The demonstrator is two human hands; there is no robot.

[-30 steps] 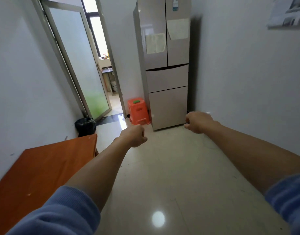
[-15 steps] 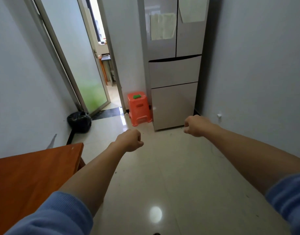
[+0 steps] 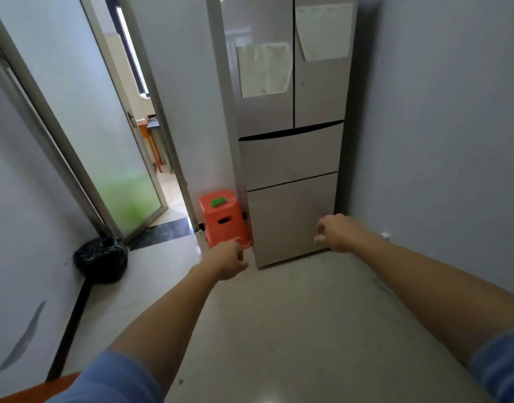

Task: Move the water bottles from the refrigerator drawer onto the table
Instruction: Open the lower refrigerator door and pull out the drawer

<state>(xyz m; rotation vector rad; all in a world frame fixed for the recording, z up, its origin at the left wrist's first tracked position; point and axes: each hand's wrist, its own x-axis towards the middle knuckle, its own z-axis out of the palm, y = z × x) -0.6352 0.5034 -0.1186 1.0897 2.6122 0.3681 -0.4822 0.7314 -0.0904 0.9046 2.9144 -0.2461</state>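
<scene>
A tall beige refrigerator (image 3: 290,158) stands ahead against the right wall, with two upper doors and two closed drawers below. No water bottles show. My left hand (image 3: 226,261) is held out in a loose fist over the floor, short of the fridge's lower left corner. Over to the right, my right hand (image 3: 335,232) reaches in front of the bottom drawer (image 3: 287,219) with its fingers loosely curled and nothing in them. A sliver of the orange wooden table (image 3: 26,392) shows at the bottom left.
An orange plastic stool (image 3: 223,221) with a green piece on top stands left of the fridge. A black rubbish bag (image 3: 100,258) sits by the left wall. A frosted glass door (image 3: 110,135) stands open to another room. Pale tiled floor lies ahead.
I have moved closer to the refrigerator, which now looms larger. The table has slipped almost out of view at the lower left. My right hand's fingers have loosened from a fist.
</scene>
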